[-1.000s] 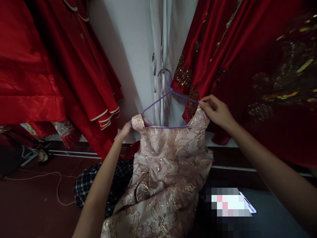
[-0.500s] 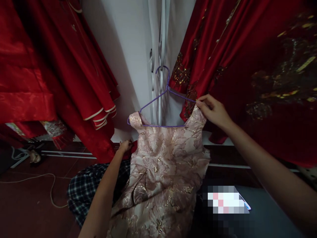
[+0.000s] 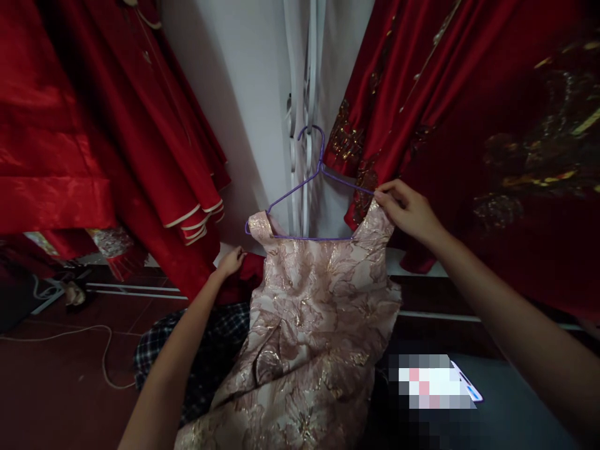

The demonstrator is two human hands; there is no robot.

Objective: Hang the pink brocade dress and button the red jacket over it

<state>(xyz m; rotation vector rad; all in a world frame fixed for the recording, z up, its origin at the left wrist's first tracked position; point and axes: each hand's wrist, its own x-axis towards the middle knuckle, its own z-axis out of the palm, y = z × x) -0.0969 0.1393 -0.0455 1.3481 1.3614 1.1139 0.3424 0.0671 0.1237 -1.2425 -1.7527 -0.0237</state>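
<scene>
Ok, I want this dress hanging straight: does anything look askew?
Yes. The pink dress hangs lopsided on the purple hanger: its right strap, pinched by the right hand, sits higher than its left strap.

1. The single head-worn view looks forward and down, close above the pink dress.
2. It faces the white wall straight ahead, between hanging red garments.

White wall behind; dark red floor; red garments hanging; dim light.
</scene>
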